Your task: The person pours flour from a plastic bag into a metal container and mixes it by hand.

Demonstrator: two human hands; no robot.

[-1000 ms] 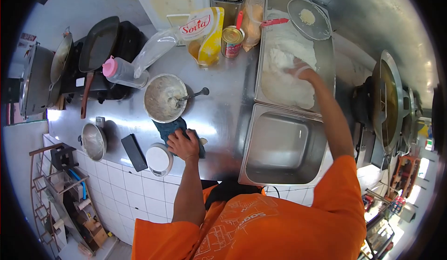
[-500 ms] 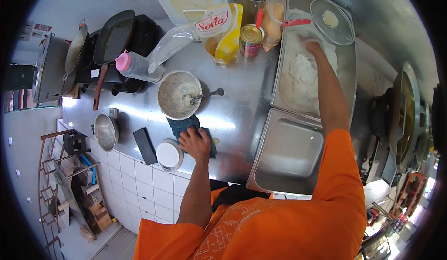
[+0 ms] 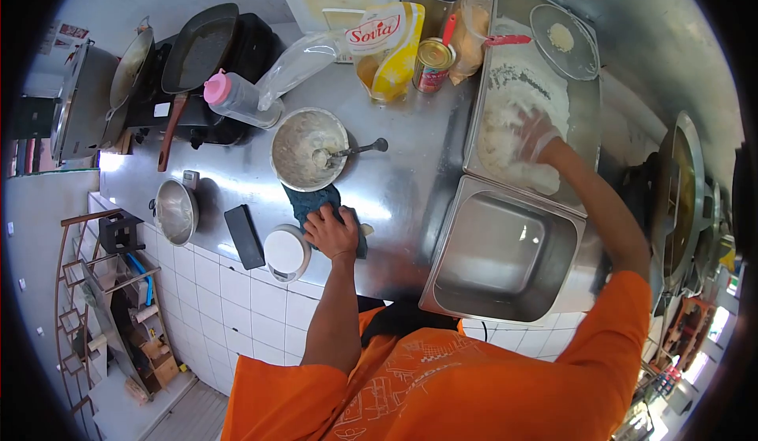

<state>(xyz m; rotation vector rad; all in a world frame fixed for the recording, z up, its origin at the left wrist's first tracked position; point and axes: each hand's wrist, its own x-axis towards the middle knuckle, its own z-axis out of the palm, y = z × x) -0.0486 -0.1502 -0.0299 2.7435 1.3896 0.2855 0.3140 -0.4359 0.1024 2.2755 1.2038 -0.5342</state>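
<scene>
1. Head view: right hand is down in white powder spread over a long steel tray. Fingers look loosely spread but blurred; cannot tell if they have hold of any powder.
2. Left hand lies palm-down on a dark cloth. Fingers part-spread, slightly bent, no visible clamp.
3. Mixing bowl, pale residue inside, sits on the worktop just beyond the cloth. Utensil leans in it, dark handle over the right rim.
4. Risk: fast strokes could throw powder over the tray wall, into the second pan directly nearer the body.
5. Risk: strainer rests across the tray's far right corner with a small pale mound on it. A wide reach could knock it and tip that in.
6. Risk: if the cloth runs under the bowl (can't tell), dragging it could shift the bowl; a forearm catching the handle could flip the utensil out.
7. Risk: white round scale is just beside the left hand, at the worktop's near edge. A leftward sweep could push it off.
</scene>
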